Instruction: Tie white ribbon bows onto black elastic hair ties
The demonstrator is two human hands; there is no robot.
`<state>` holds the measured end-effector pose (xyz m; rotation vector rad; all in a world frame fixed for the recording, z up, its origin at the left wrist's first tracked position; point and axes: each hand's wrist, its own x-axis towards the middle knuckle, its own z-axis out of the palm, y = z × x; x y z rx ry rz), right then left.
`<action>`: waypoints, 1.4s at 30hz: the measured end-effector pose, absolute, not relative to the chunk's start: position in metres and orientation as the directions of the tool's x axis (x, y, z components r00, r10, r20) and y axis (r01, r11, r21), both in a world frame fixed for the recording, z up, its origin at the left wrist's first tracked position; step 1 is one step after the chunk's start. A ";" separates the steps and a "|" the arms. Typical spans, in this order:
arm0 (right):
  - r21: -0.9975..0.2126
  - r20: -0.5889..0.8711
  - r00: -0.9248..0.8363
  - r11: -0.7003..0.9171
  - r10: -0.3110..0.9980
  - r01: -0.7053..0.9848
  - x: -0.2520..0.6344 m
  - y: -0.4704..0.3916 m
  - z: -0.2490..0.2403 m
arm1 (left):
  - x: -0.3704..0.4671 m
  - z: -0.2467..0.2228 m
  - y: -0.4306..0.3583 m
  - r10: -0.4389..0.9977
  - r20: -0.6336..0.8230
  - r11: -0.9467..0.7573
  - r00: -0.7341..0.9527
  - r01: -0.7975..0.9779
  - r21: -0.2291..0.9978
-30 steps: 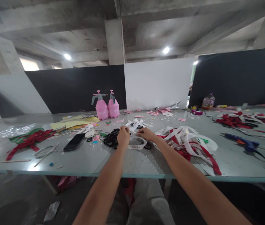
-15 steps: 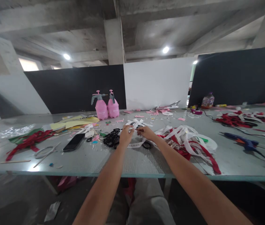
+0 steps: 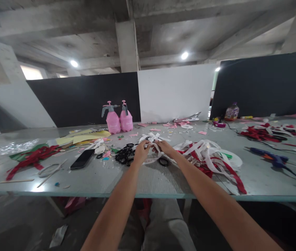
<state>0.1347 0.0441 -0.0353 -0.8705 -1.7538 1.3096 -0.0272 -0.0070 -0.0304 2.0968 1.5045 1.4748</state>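
Observation:
Both my hands meet over the middle of the table, working a white ribbon with dark lettering (image 3: 152, 160). My left hand (image 3: 142, 150) pinches the ribbon between thumb and fingers. Close beside it, my right hand (image 3: 164, 147) has its fingers closed on the ribbon too, a loop of it rising between the hands. White ribbon bows (image 3: 148, 136) lie just beyond my fingers. A heap of black elastic hair ties (image 3: 124, 154) sits left of my left hand, and a single black hair tie (image 3: 163, 161) lies below my right wrist.
A pile of white and red ribbons (image 3: 205, 155) lies right of my arm; a blue glue gun (image 3: 268, 157) with its cord is farther right. Left are a black phone (image 3: 82, 159) and red ribbons (image 3: 34, 157). Two pink spray bottles (image 3: 119, 122) stand at the back.
The lettered ribbon has shifted; its lower part now curves, and a loop stands up between my hands. My hands stay in nearly the same place.

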 end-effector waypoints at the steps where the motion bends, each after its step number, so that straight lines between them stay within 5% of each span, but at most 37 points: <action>1: -0.985 0.136 -0.506 0.171 0.852 0.024 0.134 0.042 -0.036 | -0.027 -0.031 -0.007 0.792 0.610 -0.479 0.000 0.620 0.621; 6: -0.992 0.097 -0.626 0.020 0.774 -0.129 0.134 0.032 -0.032 | -0.026 -0.030 -0.008 0.800 0.599 -0.429 -0.048 0.652 0.625; 17: -0.970 0.226 -0.499 0.241 0.837 -0.035 0.133 0.039 -0.033 | -0.036 -0.029 -0.010 0.737 0.620 -0.232 -0.269 0.761 0.605; 24: -0.922 0.274 -0.461 0.367 0.844 0.123 0.134 0.041 -0.033 | -0.024 -0.022 -0.015 0.764 0.645 -0.499 0.032 0.662 0.559; 31: -0.892 0.295 -0.510 0.424 0.808 0.155 0.135 0.041 -0.033 | -0.026 -0.026 -0.013 0.842 0.538 -0.420 0.038 0.671 0.610; 42: -0.753 0.264 -0.528 0.515 0.807 0.409 0.135 0.044 -0.038 | -0.027 -0.025 -0.018 0.850 0.503 -0.312 0.156 0.919 0.242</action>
